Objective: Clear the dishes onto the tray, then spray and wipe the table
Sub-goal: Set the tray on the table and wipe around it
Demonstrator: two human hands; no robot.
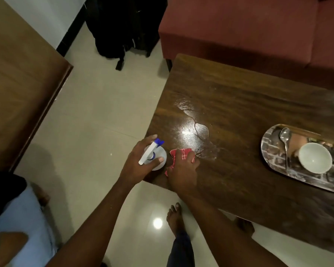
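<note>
Forearms reach in from the bottom edge. Left hand (139, 163) grips a spray bottle (154, 157), fingers wrapped round it, at the table's (239, 97) lower-left corner. Right hand (182, 171), just beside, clutches a red cloth (181, 151) against the wood. Wet sheen (196, 125) above the cloth. At right, steel tray (268, 153) holds white bowl (315, 158) and spoon (285, 140).

Table (239, 105) layout.
Spray bottle (154, 157) on near-left corner, cloth (178, 152) just right of it; wet patch (195, 122) behind cloth; tray (263, 151) at right holds bowl (315, 158), spoon (285, 143) left of it; sofa (239, 26) behind.
</note>
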